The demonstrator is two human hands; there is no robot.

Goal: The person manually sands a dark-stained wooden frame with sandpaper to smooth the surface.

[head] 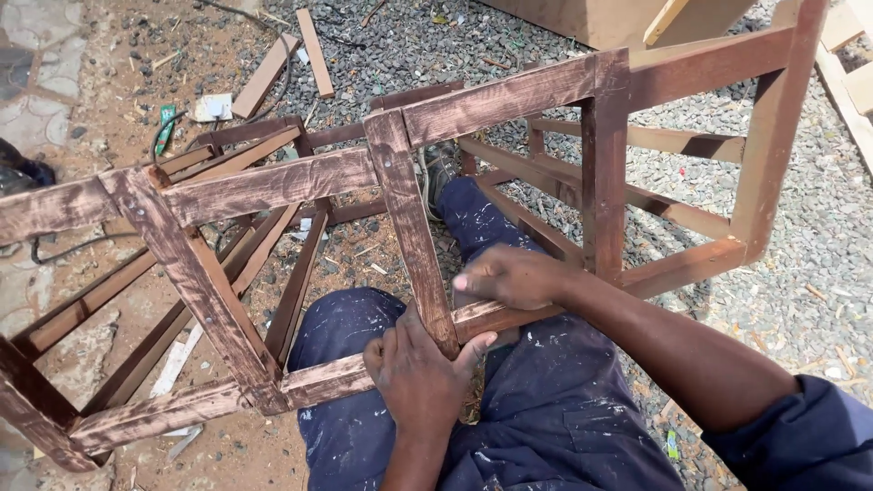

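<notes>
A large wooden frame [273, 182] of brown-stained bars lies tilted across my lap. My left hand [420, 375] grips the joint where an upright bar [411, 227] meets the lower rail [318, 380]. My right hand [509, 275] rests on the lower rail just right of that joint, fingers curled and pressing on the wood; what is under the fingers is hidden. My legs in paint-spattered blue trousers [546, 409] pass under the frame, with one shoe [441, 168] showing through it.
The ground is sandy soil on the left and grey gravel [800, 273] on the right. Loose wood offcuts [314, 41] and a black cable [55, 250] lie behind the frame. Pale unstained timber [846, 82] stands at the top right.
</notes>
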